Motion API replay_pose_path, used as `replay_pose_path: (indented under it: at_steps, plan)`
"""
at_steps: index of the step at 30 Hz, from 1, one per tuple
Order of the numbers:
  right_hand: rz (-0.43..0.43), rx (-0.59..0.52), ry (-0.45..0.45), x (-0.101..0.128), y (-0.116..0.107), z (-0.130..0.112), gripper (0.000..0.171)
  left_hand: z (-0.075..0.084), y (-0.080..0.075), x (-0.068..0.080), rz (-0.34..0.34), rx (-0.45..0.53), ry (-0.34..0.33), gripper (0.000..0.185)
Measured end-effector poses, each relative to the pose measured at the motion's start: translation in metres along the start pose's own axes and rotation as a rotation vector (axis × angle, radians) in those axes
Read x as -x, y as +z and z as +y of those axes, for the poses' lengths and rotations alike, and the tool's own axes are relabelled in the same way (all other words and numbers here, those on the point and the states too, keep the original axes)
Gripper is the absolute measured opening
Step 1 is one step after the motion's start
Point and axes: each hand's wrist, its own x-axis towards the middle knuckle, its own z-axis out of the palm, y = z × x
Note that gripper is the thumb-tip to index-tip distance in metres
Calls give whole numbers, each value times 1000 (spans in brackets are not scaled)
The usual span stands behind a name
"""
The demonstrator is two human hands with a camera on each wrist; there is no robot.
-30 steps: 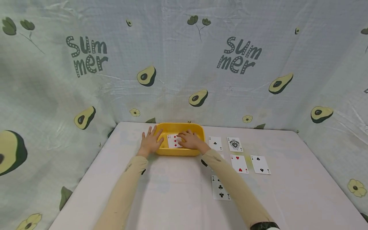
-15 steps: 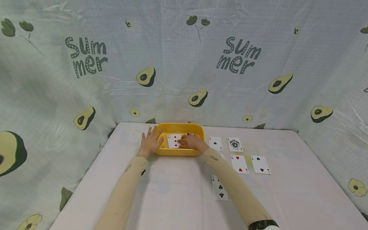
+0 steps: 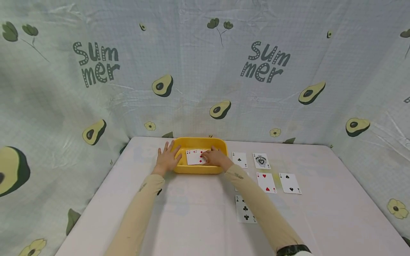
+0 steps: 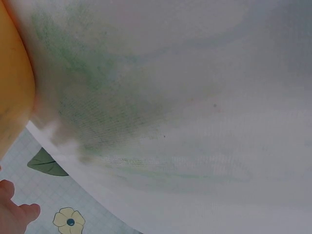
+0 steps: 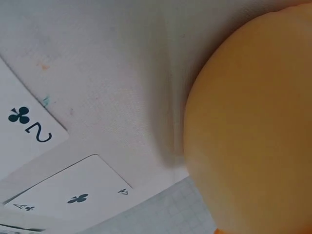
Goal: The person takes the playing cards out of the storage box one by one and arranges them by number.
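Observation:
A yellow tray (image 3: 198,170) stands near the back edge of the table, with playing cards (image 3: 194,159) face up inside it. My left hand (image 3: 166,159) rests on the tray's left rim, fingers spread. Inside the tray my right hand (image 3: 215,156) has bent fingers at the right end of a red diamond card (image 3: 200,161), its thumb close to the near edge. That card lies offset to the right over another diamond card, whose left part shows. The right wrist view shows the tray's wall (image 5: 248,122) but not the fingers.
Right of the tray lie an ace of clubs (image 3: 239,160) and an ornate ace (image 3: 261,161). Nearer are a two of hearts (image 3: 266,182), a two of spades (image 3: 290,183) and a three of clubs (image 3: 245,209). My right sleeve mostly covers a two of clubs (image 5: 24,141).
My right hand has moved slightly right inside the tray, sliding the upper diamond card with it and uncovering the card beneath. The left hand has stayed on the rim.

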Motion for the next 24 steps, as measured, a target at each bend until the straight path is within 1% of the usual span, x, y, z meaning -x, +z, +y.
replay_pose_path:
  at_steps: [3,8,15,20,24]
  plan:
    - [-9,40,19,2,0,1,53,1,0,0,1,-2,-5,51]
    - [2,59,56,4,-1,0,53,2,0,1,-1,-8,-12,51]
    - [-5,-21,119,7,0,1,48,1,0,1,-8,4,-13,51]
    - [-34,-62,128,6,-1,2,46,2,0,2,2,-17,-9,50]
    - [-57,-94,142,6,-2,2,45,2,-2,2,3,-11,-15,50]
